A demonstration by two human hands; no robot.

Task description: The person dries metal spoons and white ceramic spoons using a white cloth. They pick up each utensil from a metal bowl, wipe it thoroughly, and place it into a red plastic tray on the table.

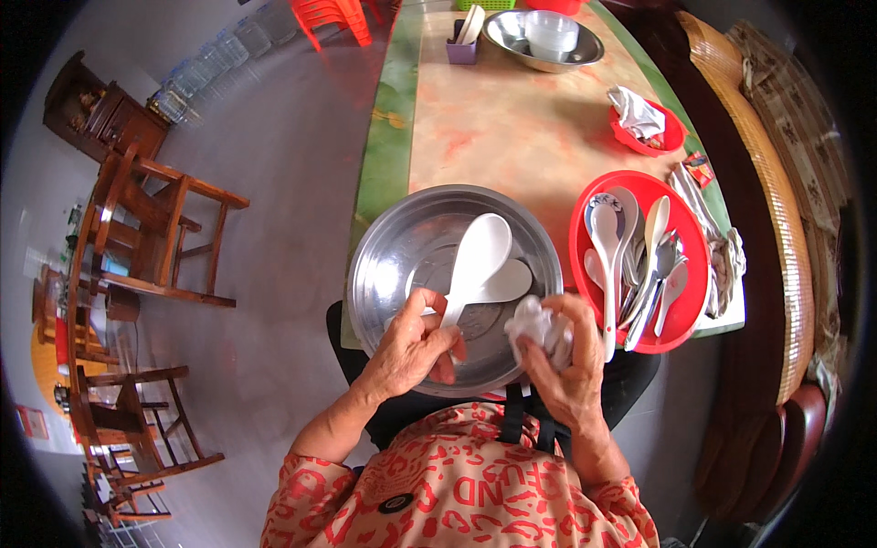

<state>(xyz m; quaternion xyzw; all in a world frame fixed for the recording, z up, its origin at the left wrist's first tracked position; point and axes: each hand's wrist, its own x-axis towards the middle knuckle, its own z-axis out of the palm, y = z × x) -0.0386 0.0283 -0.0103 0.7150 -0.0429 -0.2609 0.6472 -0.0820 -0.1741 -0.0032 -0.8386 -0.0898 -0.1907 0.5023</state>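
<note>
My left hand [416, 347] is closed round the handle of a white rice paddle [482, 251], its broad head tilted up over a wide steel basin [379, 228]. Another white paddle or large spoon [505, 281] lies in the basin, partly hidden behind the first. In my right hand [575, 365] is a crumpled white cloth [541, 331], slightly blurred, at the basin's right rim. Just right of that hand stands a red oval basin [692, 283] with several spoons and other cutlery; a long-handled white spoon [605, 237] leans over its near edge.
A small red basket [674, 132] with a cloth, a steel bowl [585, 57] with stacked clear containers, and a purple utensil holder [461, 52] stand farther up the table [493, 128]. Grey cloths [728, 265] lie along its right edge. Wooden chairs [164, 237] are at left, a wooden bench [740, 183] at right.
</note>
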